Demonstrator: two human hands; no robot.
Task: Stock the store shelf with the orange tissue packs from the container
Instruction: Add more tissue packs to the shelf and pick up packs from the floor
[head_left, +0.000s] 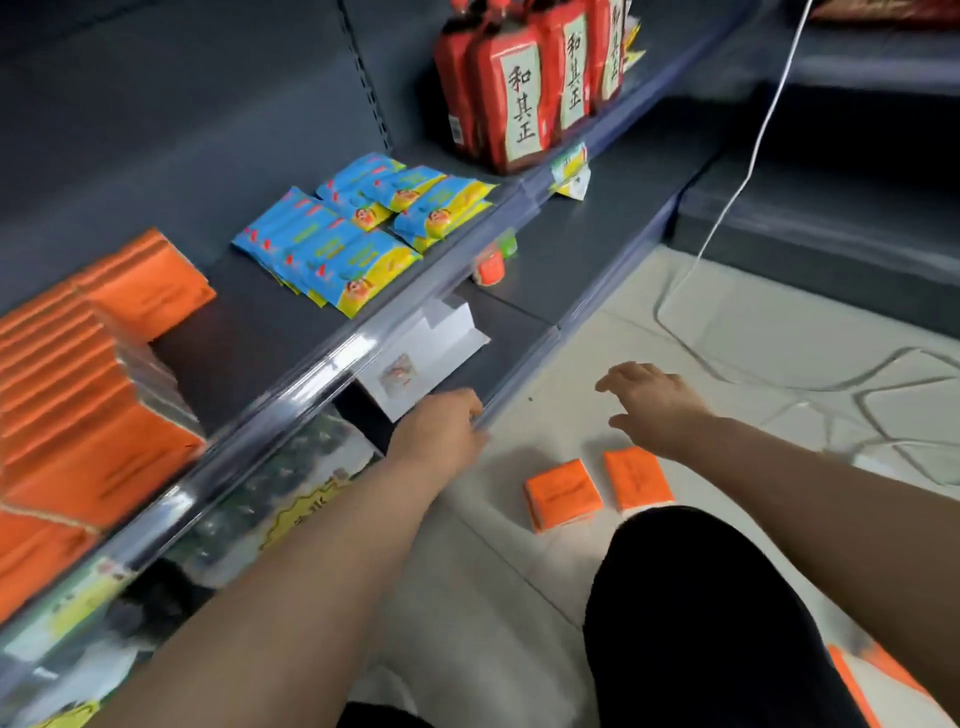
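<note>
Two orange tissue packs lie flat on the pale floor tiles, one at left (563, 494) and one at right (637, 478). My right hand (655, 405) hovers just above and behind them with fingers spread, holding nothing. My left hand (441, 428) is at the front edge of the bottom shelf (519, 384); its fingertips are hidden, so whether it grips the edge is unclear. A stack of several orange tissue packs (78, 395) fills the left end of the middle shelf (249, 332). No container is visible.
Blue and yellow packets (358, 228) lie on the same shelf, red bottles (519, 88) stand further right. A white box (426, 353) sits on the bottom shelf. A white cable (737, 197) trails across the floor. My dark-clothed knee (696, 613) is at lower right.
</note>
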